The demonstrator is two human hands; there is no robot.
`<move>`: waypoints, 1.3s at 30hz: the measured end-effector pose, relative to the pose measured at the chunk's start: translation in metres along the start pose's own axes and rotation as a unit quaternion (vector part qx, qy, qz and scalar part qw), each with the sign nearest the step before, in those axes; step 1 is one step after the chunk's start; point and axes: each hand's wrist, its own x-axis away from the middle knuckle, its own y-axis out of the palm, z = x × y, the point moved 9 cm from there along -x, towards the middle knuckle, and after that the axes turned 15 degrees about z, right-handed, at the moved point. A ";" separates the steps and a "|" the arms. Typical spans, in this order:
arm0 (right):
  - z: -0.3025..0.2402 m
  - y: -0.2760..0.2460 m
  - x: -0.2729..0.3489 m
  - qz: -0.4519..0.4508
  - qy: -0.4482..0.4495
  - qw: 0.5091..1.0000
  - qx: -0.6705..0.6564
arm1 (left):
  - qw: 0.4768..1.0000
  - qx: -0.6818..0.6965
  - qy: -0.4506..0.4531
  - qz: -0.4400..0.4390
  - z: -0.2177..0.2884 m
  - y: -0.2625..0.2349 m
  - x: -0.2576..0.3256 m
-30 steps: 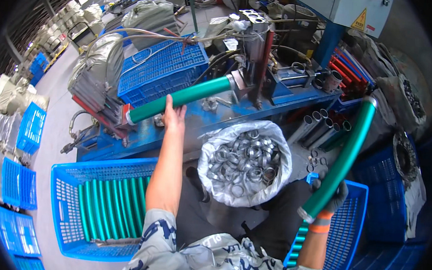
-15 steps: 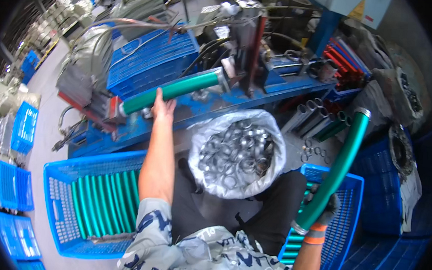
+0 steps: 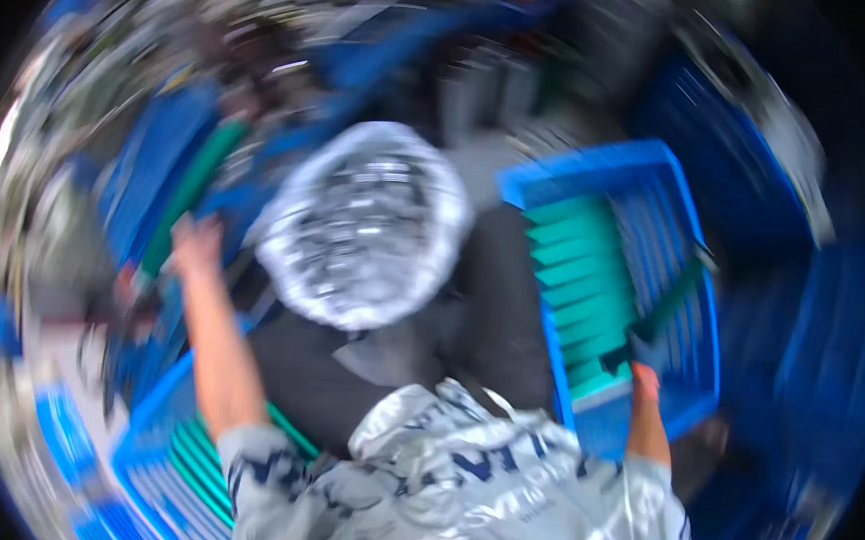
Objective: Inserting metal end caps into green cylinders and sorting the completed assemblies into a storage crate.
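The whole picture is smeared by motion. At the left, a green tube [image 3: 196,181] stands on a slant by the blue workbench. My bare left hand [image 3: 197,244] is at its lower part; its fingers are too blurred to show a grip. On the right, my gloved right hand [image 3: 640,347], with an orange cuff at the wrist, is closed on another green tube [image 3: 675,299]. This tube is tilted over the right blue crate [image 3: 621,163], above a row of green tubes [image 3: 581,290] lying in it.
Between my knees stands a white-lined container [image 3: 286,285] full of grey metal rings [image 3: 370,231]. A second blue crate [image 3: 143,461] with green tubes is at lower left. Pale upright tubes [image 3: 475,97] stand beyond the container. Large blue crates [image 3: 748,342] line the right side.
The view has swung to the right. My right hand has lowered its green tube from upright beside the crate to over it. My left hand stays by the tube at the bench.
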 end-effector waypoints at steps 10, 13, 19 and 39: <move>0.320 -0.147 0.154 0.236 0.410 0.850 0.231 | 0.919 -0.305 0.106 0.227 -0.058 0.096 0.265; 0.358 -0.139 0.181 0.244 0.466 0.810 0.260 | 0.873 -0.400 0.190 0.205 -0.044 0.099 0.323; 0.370 -0.128 0.182 0.236 0.507 0.801 0.216 | 0.842 -0.463 0.206 0.187 -0.036 0.117 0.381; 0.126 0.158 -0.107 0.087 0.332 0.931 -0.126 | 0.867 -0.454 0.140 0.149 -0.067 0.133 0.350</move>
